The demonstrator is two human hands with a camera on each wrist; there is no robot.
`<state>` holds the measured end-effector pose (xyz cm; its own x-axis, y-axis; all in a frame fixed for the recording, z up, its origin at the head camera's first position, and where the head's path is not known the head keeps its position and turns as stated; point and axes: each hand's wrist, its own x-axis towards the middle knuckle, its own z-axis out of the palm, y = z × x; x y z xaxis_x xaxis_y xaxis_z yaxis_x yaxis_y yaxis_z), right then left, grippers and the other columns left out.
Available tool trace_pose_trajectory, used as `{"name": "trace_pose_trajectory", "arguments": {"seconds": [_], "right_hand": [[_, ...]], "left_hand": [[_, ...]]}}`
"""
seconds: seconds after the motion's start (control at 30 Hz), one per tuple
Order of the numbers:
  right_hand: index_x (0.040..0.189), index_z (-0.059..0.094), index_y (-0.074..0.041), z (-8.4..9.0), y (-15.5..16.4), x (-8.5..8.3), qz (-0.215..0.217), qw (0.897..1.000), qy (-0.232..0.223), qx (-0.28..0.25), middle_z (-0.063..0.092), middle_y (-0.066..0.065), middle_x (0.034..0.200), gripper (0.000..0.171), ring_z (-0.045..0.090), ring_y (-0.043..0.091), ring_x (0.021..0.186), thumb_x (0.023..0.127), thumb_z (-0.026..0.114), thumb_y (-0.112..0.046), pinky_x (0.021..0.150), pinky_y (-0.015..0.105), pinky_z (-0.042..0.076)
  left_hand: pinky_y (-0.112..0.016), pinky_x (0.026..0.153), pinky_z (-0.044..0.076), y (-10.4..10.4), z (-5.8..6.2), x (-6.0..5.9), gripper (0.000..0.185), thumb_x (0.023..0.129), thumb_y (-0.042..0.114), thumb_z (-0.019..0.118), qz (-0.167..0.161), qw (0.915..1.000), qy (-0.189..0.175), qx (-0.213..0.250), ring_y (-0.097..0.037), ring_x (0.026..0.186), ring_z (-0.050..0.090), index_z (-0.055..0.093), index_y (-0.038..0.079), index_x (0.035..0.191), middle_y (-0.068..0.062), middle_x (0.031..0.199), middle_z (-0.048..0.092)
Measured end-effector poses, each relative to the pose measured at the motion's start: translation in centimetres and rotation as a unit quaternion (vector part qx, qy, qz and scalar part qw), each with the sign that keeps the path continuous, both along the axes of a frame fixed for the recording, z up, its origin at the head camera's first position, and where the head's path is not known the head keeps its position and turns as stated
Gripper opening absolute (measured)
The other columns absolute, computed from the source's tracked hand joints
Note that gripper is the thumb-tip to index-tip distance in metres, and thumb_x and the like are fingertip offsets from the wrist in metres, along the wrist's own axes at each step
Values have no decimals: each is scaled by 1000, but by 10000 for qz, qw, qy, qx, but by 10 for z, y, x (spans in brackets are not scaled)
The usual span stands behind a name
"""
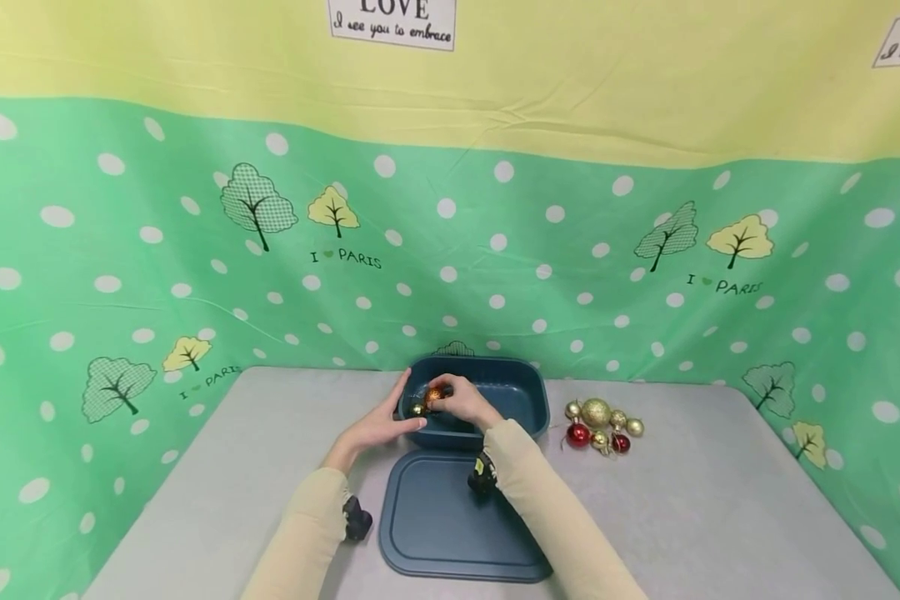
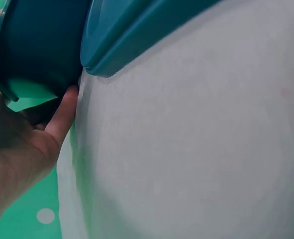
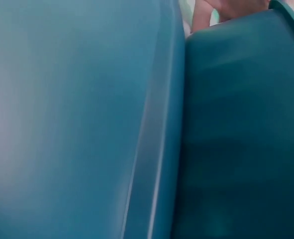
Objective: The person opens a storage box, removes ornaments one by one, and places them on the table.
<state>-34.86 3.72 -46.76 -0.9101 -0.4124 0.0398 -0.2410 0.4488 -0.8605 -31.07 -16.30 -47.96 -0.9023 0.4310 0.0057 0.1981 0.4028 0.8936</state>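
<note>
A dark blue rectangular box [image 1: 513, 438] stands at the back of the table. My left hand [image 1: 375, 427] rests against its left end, thumb at the front and fingers along the side, all fairly straight; the left wrist view has the thumb low on the box wall [image 2: 42, 45]. Inside the left part of the box, my right hand [image 1: 467, 402] pinches an orange Christmas bauble [image 1: 434, 395]. A small gold bauble [image 1: 417, 410] lies beside it in the box. Box wall [image 3: 241, 114] and lid fill the right wrist view, which hides the right fingers.
The box's blue lid [image 1: 450, 529] lies flat in front of it, under the right forearm. Right of the box sits a cluster of gold baubles [image 1: 596, 412] and red baubles [image 1: 578, 435] on the grey table [image 1: 690, 500]. A patterned green and yellow curtain [image 1: 495, 225] hangs behind.
</note>
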Motion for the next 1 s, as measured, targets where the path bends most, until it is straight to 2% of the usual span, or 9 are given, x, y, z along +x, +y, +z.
{"name": "trace_pose_trajectory", "arguments": {"seconds": [0.17,0.37,0.67,0.87,1.0], "right_hand": [[115,63,5,0,1,0,-60,9999,129,36,63,14,107,29,60,25,93,86,67,2,74,34,52],[115,63,4,2,3,1,-91,9999,120,-67,63,14,109,28,62,25,92,88,66,1,73,34,53],[118,61,8,8,7,5,36,9958,-77,-907,62,20,113,31,64,31,100,89,65,2,81,38,54],[119,58,13,16,16,12,136,9927,-28,-1196,60,25,117,33,60,38,106,89,65,1,86,39,53],[120,56,16,27,26,21,295,9905,-83,-1340,57,30,120,33,58,43,108,89,63,4,87,40,53]], "left_hand": [[-64,109,13,1,2,-1,97,92,21,64,-66,10000,23,45,-45,142,0,-10,10,155,-22,158,-7],[-63,109,14,0,2,-1,98,91,27,66,-51,10000,29,14,-43,142,2,-8,15,156,-20,159,-6],[-62,110,15,-1,-3,-1,97,91,28,66,102,9999,-33,-40,-39,144,3,-6,19,156,-13,161,-5],[-62,110,16,-1,-3,-1,99,90,33,67,23,10000,12,-13,-41,143,4,-6,16,156,-15,160,-6],[-61,110,15,-1,-4,-2,99,91,32,67,18,10000,47,-24,-40,143,3,-5,15,156,-14,160,-6]]}}
